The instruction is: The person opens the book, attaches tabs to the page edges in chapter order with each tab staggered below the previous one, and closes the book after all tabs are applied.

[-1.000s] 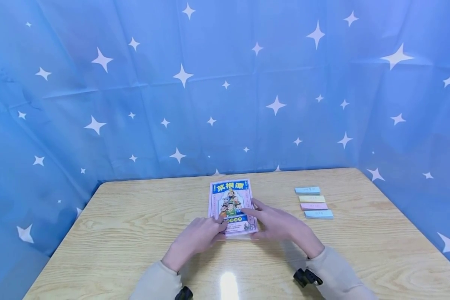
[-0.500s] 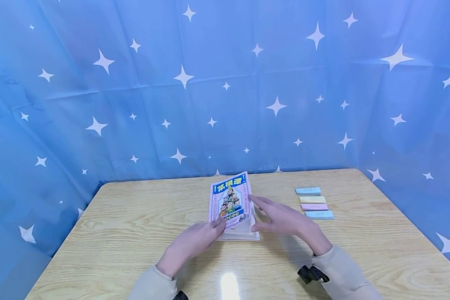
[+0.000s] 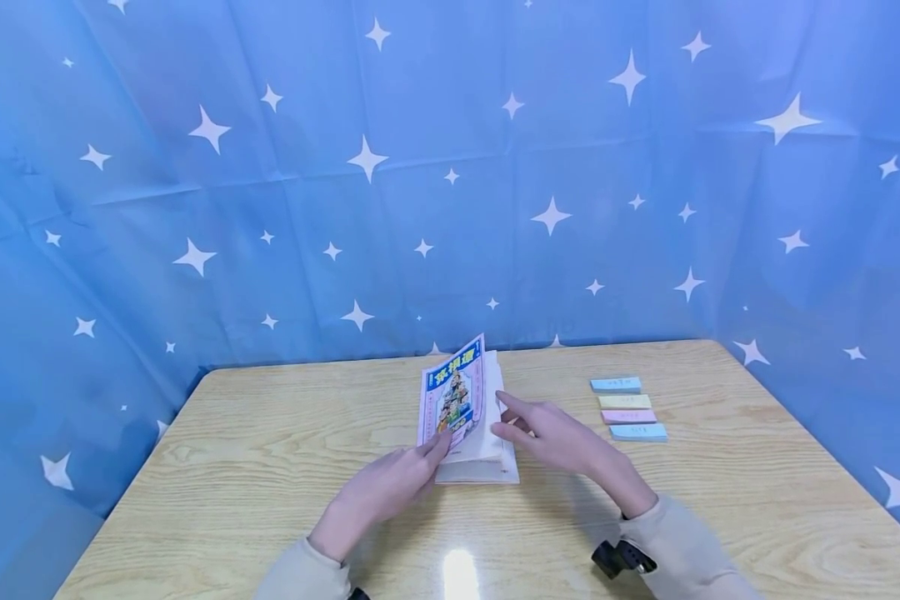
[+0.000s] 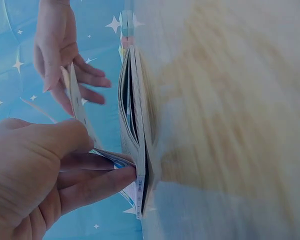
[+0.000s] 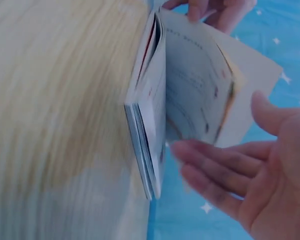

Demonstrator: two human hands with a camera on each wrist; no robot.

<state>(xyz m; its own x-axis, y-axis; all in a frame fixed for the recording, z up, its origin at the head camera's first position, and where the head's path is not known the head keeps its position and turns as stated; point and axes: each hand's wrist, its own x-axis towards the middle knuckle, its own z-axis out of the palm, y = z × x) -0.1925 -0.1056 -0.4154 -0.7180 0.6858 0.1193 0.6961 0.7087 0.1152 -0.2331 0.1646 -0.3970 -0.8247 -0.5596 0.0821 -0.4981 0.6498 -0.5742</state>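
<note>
A comic-style paperback book (image 3: 441, 407) lies on the table with its front cover and some pages lifted and bent to the left. My left hand (image 3: 390, 492) holds the lower left of the book, thumb over the cover; in the left wrist view the left hand (image 4: 35, 170) pinches the raised leaves near the spine. My right hand (image 3: 562, 437) is at the book's right edge. The right wrist view has the right hand (image 5: 265, 170) with fingers loosely extended beside the raised printed pages (image 5: 190, 85); whether a fingertip touches them I cannot tell.
Several coloured paper strips with handwriting, including a pink strip (image 3: 628, 416) and a blue strip (image 3: 637, 432), lie to the right of the book. The wooden table (image 3: 270, 467) ends at a blue star-patterned curtain (image 3: 450, 208).
The book's cover has gone from lying flat to being raised and curled leftward, exposing inner pages. My right hand has come off the cover to the book's right edge.
</note>
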